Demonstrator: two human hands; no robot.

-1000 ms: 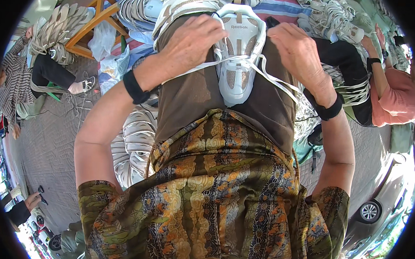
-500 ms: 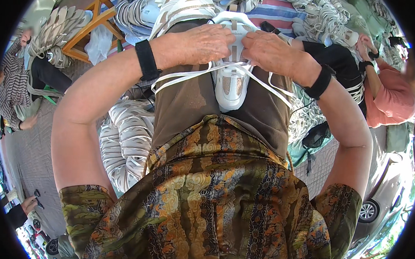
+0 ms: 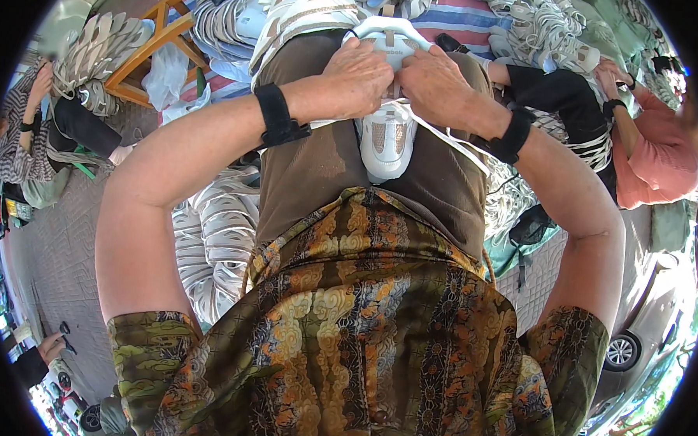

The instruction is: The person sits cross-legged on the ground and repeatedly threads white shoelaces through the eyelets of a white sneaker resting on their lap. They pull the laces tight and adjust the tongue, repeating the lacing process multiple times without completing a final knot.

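A white and beige sneaker (image 3: 386, 152) rests on my lap between my brown-trousered thighs, toe toward me. Both of my hands close over its upper part, below the grey tongue. My left hand (image 3: 359, 78) pinches at the left side of the opening, fingers curled. Against the right side, my right hand (image 3: 436, 85) pinches too, its fingertips close to the left ones. A white shoelace (image 3: 465, 147) crosses the shoe beneath my hands and trails over my right thigh; another length shows under my left wrist. Whether my fingertips also pinch lace is hidden.
Bundled shoe uppers (image 3: 216, 239) stand by my left side, and more pile up ahead on a striped sheet (image 3: 459, 24). A wooden frame (image 3: 150, 46) is at far left. People sit on both sides; a loose heap of laces (image 3: 513, 198) lies at right.
My hands have drawn closer together over the middle of the sneaker and moved slightly lower. The lace on the left now shows less. The person at left has raised a hand.
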